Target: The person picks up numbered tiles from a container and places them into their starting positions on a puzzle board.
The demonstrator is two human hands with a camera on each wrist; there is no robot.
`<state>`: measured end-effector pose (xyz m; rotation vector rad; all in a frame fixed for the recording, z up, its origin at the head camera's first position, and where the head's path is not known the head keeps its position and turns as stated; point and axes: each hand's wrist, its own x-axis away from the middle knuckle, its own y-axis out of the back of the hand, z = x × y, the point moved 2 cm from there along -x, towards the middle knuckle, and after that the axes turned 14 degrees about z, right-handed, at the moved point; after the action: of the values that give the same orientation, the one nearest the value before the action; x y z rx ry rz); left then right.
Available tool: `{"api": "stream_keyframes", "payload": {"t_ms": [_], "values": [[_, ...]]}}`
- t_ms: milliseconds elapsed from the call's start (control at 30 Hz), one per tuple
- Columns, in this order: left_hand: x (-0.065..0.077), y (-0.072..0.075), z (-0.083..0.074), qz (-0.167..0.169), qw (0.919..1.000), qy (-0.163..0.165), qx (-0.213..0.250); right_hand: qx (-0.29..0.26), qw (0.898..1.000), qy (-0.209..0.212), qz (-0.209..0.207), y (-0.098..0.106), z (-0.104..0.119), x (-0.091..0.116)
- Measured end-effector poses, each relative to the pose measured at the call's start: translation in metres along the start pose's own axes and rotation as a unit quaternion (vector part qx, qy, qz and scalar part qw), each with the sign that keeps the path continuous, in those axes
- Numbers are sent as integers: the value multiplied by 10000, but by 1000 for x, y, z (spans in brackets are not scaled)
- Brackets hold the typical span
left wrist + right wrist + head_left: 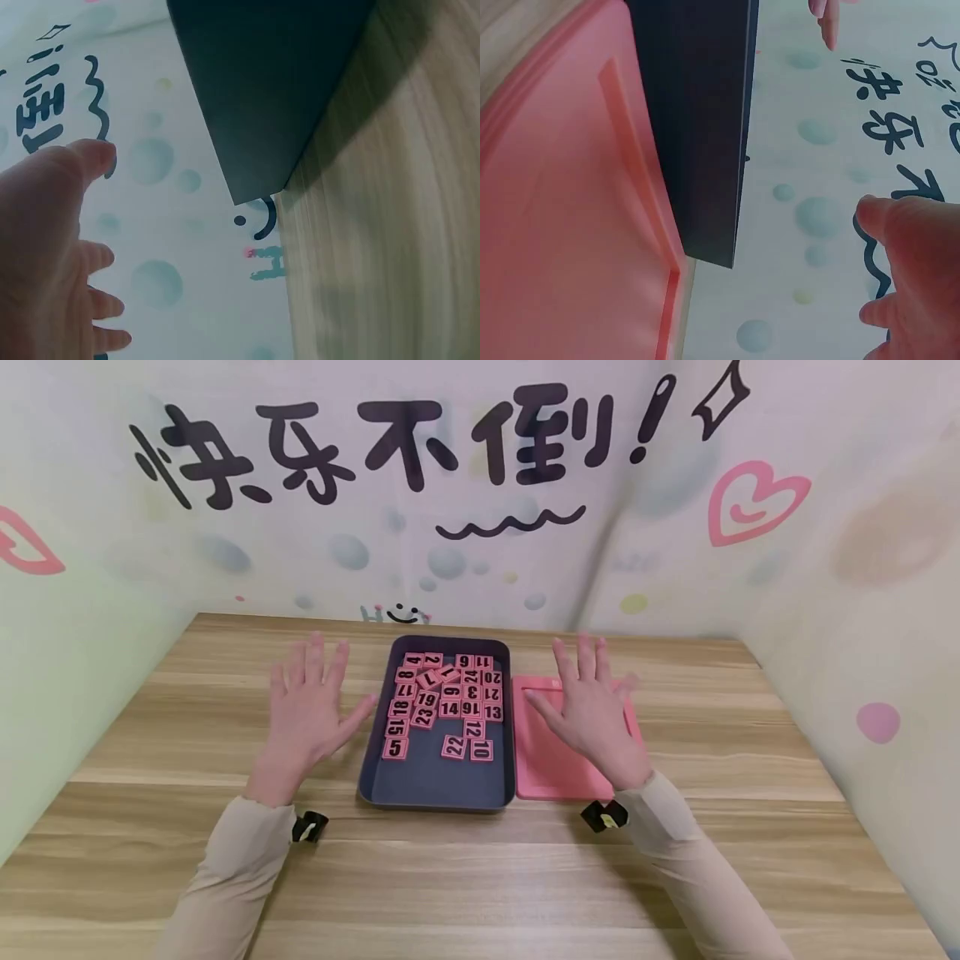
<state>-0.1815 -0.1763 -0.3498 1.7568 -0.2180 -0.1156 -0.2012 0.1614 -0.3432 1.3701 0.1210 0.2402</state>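
My left hand (307, 714) is held with fingers spread, left of a dark grey tray (442, 785), and holds nothing. In the tray lie several pink number tiles (426, 699) with black numerals, some turned sideways or upside down, such as the 5 tile (395, 748) at the lower left. Over the pink square frame (558, 785), right of the tray, my right hand (596, 718) is spread too, with nothing in it. Both wrist views show the tray's outer wall (262, 97) from the side, and the right wrist view shows the pink frame (562, 225) close up.
A wooden table (225, 860) bears the tray and the frame, which stand side by side. Behind the table hangs a white printed cloth (375, 552) with black writing, hearts and dots. Small black devices (310, 827) are worn at the wrists.
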Motion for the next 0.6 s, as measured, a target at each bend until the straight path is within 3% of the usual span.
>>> {"api": "stream_keyframes", "payload": {"t_ms": [133,300,433,533,600], "values": [[-8,0,-4,-112,9971,-631,406,-406,9977,526,-125,2,8,-10],[-17,-2,-9,-108,9860,-1181,1174,-821,9893,1202,-67,2,22,-28],[-26,-6,-13,-20,9647,-1366,2253,-1082,9824,1516,165,-1,35,-43],[-33,-10,-14,26,9468,-1304,2942,-1302,9753,1735,424,-6,43,-56],[-36,-13,-14,11,9409,-1205,3165,-1419,9712,1792,668,-8,49,-64]]}}
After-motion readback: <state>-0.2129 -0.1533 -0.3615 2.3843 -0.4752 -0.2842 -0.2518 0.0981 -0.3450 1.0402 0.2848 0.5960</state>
